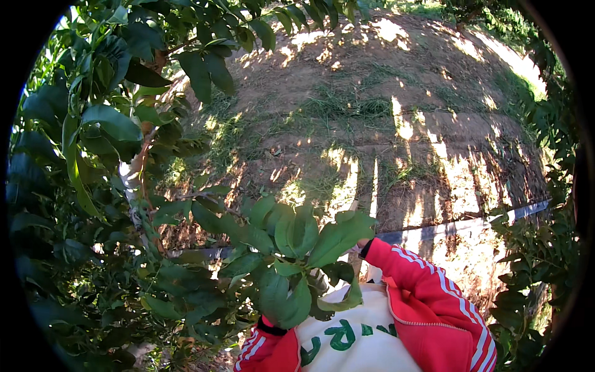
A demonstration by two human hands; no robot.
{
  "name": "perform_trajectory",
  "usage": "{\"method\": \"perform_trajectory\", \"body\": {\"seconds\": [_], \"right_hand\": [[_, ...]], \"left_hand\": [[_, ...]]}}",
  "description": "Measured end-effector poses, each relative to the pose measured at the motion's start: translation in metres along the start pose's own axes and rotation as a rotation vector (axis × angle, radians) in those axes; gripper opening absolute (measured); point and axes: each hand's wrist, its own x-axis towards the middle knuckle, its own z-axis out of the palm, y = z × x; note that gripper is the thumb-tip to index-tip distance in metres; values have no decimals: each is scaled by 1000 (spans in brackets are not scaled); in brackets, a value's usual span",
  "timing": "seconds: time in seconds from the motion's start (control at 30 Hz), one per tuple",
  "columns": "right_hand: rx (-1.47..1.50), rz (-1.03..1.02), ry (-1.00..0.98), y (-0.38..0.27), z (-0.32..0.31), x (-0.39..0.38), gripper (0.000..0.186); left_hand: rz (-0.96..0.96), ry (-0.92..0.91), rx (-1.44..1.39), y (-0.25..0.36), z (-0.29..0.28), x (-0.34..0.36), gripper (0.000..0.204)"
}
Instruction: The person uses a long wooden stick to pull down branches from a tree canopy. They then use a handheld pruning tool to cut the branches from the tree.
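A cluster of broad green leaves (282,239) hangs right in front of my chest and covers most of both hands. Only a sliver of my right hand (362,243) shows past the black cuff of its red sleeve (427,273), at the right edge of these leaves. Its fingers are hidden, so what it holds or touches cannot be made out. My left forearm, in a red sleeve (257,348) with white stripes, comes up from the lower edge. The left hand itself is lost behind the leaves.
Dense foliage (68,248) and a pale branch (133,186) fill the left side. More leaves (533,279) hang at the right. A long dark pipe or strip (458,228) crosses the sunlit soil (279,80), where patches of grass (347,108) grow.
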Motion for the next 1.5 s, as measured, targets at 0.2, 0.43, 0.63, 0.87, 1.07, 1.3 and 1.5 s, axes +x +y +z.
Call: {"method": "perform_trajectory", "body": {"seconds": [0.2,0.43,0.63,0.87,1.07,1.3,1.5], "right_hand": [[248,-166,-137,28,-33,-8,48],[86,-90,-295,49,-103,-26,42],[127,-91,-419,107,-125,-39,34],[364,-99,-559,110,-107,-16,17],[172,-129,-674,74,-150,-16,10],[333,43,-624,88,-150,-2,11],[68,90,-578,111,-155,10,25]], "left_hand": [[227,68,251,-1,36,43,17],[375,118,516,-9,86,105,17],[380,396,453,-36,131,117,17],[371,454,476,-22,124,118,13],[285,405,464,-23,116,135,17],[317,468,393,-28,105,154,23],[314,475,357,-35,100,157,39]]}}
